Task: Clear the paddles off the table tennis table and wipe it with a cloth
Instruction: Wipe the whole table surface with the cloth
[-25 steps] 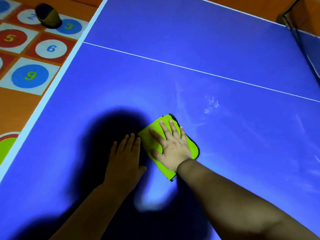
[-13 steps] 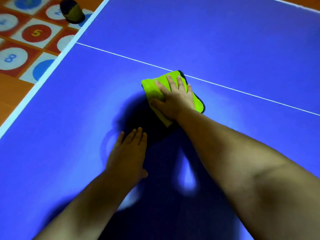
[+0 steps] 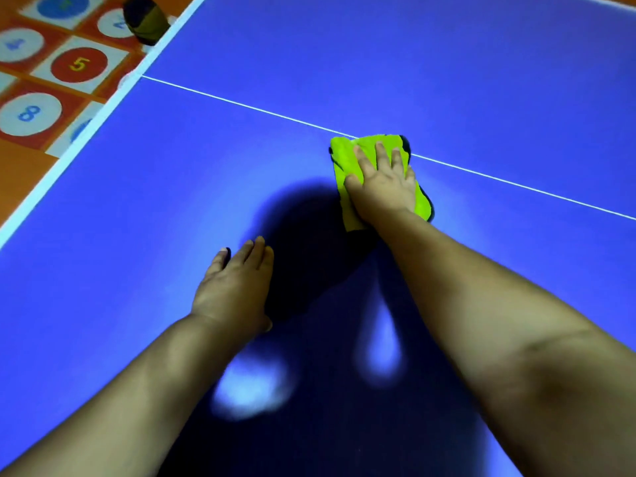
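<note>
A lime-green cloth (image 3: 346, 163) with a dark underside lies on the blue table tennis table (image 3: 447, 80), right at the white centre line. My right hand (image 3: 385, 184) presses flat on the cloth with straight fingers. My left hand (image 3: 237, 287) rests flat on the bare table surface, nearer to me and to the left of the cloth. No paddle shows on the table.
The table's white edge (image 3: 86, 129) runs along the left. Beyond it is an orange floor mat (image 3: 79, 63) with numbered circles. A dark rounded object (image 3: 144, 18) sits on the floor by the table edge. My shadow darkens the near table.
My right hand has slid the cloth away from me, from the near half up to the white centre line, then a little rightward along it. My left hand stays flat on the table.
</note>
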Tool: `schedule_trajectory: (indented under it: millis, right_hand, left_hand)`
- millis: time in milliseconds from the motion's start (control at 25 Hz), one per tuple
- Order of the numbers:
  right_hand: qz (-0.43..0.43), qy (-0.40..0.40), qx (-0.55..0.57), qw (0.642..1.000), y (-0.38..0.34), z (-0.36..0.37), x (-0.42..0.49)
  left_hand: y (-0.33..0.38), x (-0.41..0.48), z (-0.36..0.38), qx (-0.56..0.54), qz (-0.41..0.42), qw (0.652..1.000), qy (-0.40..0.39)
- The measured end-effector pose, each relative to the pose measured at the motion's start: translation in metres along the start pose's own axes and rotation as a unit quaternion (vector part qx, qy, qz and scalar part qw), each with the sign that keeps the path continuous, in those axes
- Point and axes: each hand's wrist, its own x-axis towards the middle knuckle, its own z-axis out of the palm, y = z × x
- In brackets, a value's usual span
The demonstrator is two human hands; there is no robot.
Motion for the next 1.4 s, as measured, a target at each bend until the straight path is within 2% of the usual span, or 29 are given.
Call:
schedule_trajectory:
  millis: [80, 200, 280, 360, 440, 680, 1040, 1240, 1400]
  right_hand:
    - [-0.011, -0.004, -0.016, 1.000, 0.002, 0.007, -0.033]
    - [-0.030, 0.000, -0.041, 0.999, -0.002, 0.016, -0.097]
    - [-0.036, -0.008, -0.053, 0.998, -0.008, 0.022, -0.144]
    - [-0.043, -0.008, -0.056, 0.997, -0.017, 0.031, -0.195]
    - [-0.053, 0.016, -0.035, 0.998, -0.027, 0.042, -0.242]
    - [-0.072, 0.065, -0.059, 0.994, -0.059, 0.073, -0.379]
    - [-0.113, 0.008, -0.055, 0.992, -0.100, 0.101, -0.543]
    - [-0.147, 0.004, -0.067, 0.987, -0.073, 0.102, -0.594]
    - [-0.122, 0.004, -0.072, 0.990, -0.039, 0.100, -0.603]
  left_hand:
    - [-0.003, -0.001, 0.001, -0.003, 0.001, 1.000, 0.012]
    - [0.000, -0.017, 0.006, -0.005, -0.005, 0.997, 0.074]
    - [0.005, -0.036, 0.021, -0.007, 0.015, 0.989, 0.149]
    - [0.010, -0.057, 0.045, -0.055, 0.059, 0.964, 0.252]
    - [0.015, -0.082, 0.064, -0.066, 0.094, 0.950, 0.289]
    - [0.007, -0.167, 0.103, -0.063, 0.122, 0.949, 0.285]
    - [-0.002, -0.295, 0.148, -0.063, 0.132, 0.971, 0.191]
    - [0.016, -0.317, 0.156, -0.054, 0.157, 0.973, 0.160]
    - [0.032, -0.316, 0.156, -0.038, 0.172, 0.976, 0.127]
